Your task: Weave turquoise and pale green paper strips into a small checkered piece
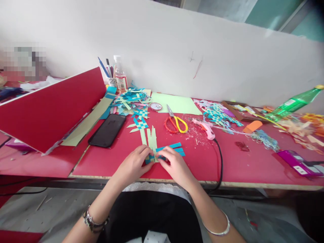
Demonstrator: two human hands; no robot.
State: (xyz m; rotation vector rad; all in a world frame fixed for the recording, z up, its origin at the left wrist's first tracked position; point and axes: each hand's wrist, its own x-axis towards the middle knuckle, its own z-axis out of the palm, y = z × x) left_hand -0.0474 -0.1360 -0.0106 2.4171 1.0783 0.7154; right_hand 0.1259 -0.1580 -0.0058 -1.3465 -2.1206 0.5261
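Note:
Near the table's front edge, pale green and blue paper strips (152, 140) cross each other in a small weave. My left hand (138, 160) pinches the weave's left side, thumb and fingers closed on it. From the right, my right hand (172, 162) closes its fingertips on the strips at the crossing. Two blue strip ends (177, 149) stick out beyond my right hand, and pale green ends point away from me. Just behind lies a woven blue and green piece (140, 124). My fingers hide part of the weave.
Red and yellow scissors (176, 123) and a pink glue gun (205, 127) with a black cord lie beyond my hands. A black phone (107, 130) and upright red board (63, 104) stand left. Woven pieces (134, 98) are heaped behind; a green bottle (295, 103) leans at right.

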